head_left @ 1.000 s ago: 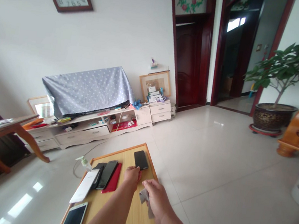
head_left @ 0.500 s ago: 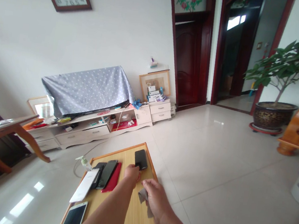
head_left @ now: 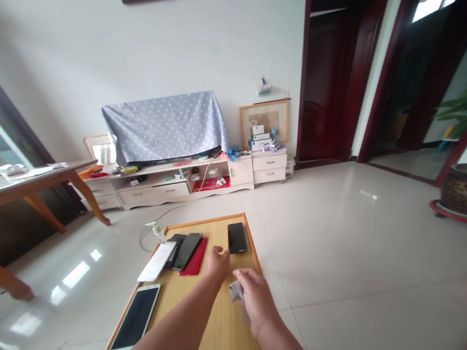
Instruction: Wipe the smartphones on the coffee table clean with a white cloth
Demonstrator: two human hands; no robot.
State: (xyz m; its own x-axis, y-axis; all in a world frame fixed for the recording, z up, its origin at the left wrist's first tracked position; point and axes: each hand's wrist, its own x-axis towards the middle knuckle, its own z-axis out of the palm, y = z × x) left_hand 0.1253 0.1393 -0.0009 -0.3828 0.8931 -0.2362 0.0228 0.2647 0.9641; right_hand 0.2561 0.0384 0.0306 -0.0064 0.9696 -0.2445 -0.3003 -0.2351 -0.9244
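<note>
One bare left hand [head_left: 217,266] was just beside the near end of a glossy black rectangular phone [head_left: 236,238], which lay flat in the far right corner of a light-wood table [head_left: 229,345] with orange-brown edging. Its fingers were bent and nothing showed in it, but their undersides were hidden, so I could not tell whether it gripped anything or touched the phone. The bare right hand [head_left: 256,297], nearer the wearer, pinched a soft grey-brown cloth [head_left: 235,290] between thumb and fingers, part of it hanging below.

With the black phone so near the right edge, a sideways nudge from the left hand could probably have sent it onto the hard, glossy tiled floor [head_left: 334,255]. The white-framed phone with a dark screen [head_left: 134,322] lay along the left edge, close to the left forearm; an elbow swinging outward might have knocked it off. A flat white slab [head_left: 157,261] also reached that edge beside a dark grey phone [head_left: 187,251] and a flat red rectangle [head_left: 194,258], so one bump could have shifted several together.
</note>
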